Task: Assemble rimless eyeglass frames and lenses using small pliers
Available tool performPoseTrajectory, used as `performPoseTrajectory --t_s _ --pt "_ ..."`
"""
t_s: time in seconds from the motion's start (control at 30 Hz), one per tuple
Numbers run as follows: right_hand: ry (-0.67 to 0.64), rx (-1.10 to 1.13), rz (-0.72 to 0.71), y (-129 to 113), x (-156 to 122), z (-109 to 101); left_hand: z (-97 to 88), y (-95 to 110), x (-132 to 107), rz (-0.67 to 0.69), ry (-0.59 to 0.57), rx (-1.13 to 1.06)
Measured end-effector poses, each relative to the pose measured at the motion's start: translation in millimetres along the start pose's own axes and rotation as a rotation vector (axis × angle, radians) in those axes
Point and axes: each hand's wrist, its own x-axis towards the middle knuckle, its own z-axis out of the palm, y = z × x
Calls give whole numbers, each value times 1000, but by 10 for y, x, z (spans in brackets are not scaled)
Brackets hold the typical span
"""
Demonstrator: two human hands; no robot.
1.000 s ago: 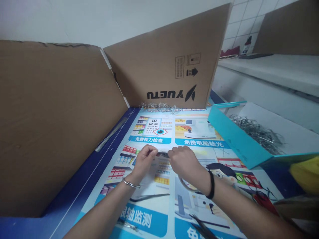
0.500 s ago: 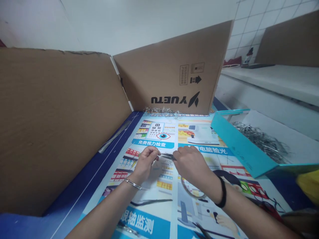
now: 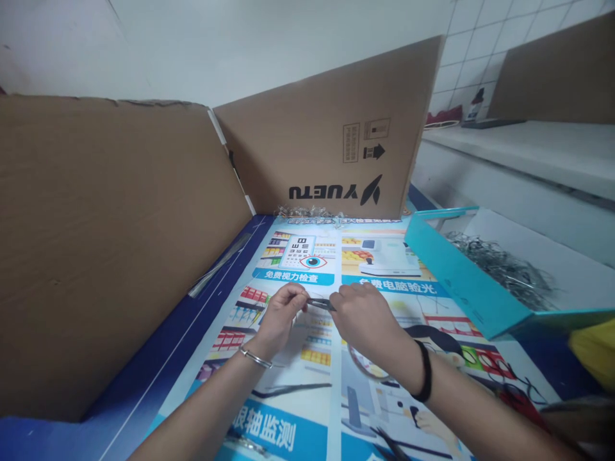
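My right hand [image 3: 366,317] is wrapped around a pair of dark, narrow-jawed pliers [image 3: 320,303], whose jaws point left. Their tips meet the fingertips of my left hand [image 3: 282,314], which is closed in a pinch. Whatever lies in that pinch is too small and covered to name. Both hands hover close together over the printed sheet [image 3: 317,410] on the table. The pliers' handles are hidden inside my right fist.
Cardboard panels [image 3: 317,147] stand at the back and left. A teal box [image 3: 451,282] on the right holds a tangle of thin wire-like pieces [image 3: 500,266]. Shiny bits [image 3: 310,212] lie along the back panel. A dark tool [image 3: 391,445] and a black strip [image 3: 293,388] lie nearer me.
The pliers' jaws were parted and now look closed, with their tips at my left fingertips. Both hands stay in nearly the same place. The view has shifted slightly.
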Motion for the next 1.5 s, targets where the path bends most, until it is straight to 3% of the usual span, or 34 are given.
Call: performPoseTrajectory --t_s 0.37,0.6,0.83,1.23,1.5 --pt "-62 29 9 31 12 3 -9 -36 -16 -74 36 -10" --pt "-37 14 7 0 0 15 -4 -51 -9 -23 25 -21" --pt "-36 11 -2 4 -2 42 -18 -83 -6 -62 63 19" --pt "-105 57 10 10 8 2 -39 -70 0 -43 14 -4" --pt "-57 34 -5 19 5 -7 -46 -53 4 -15 -24 -1"
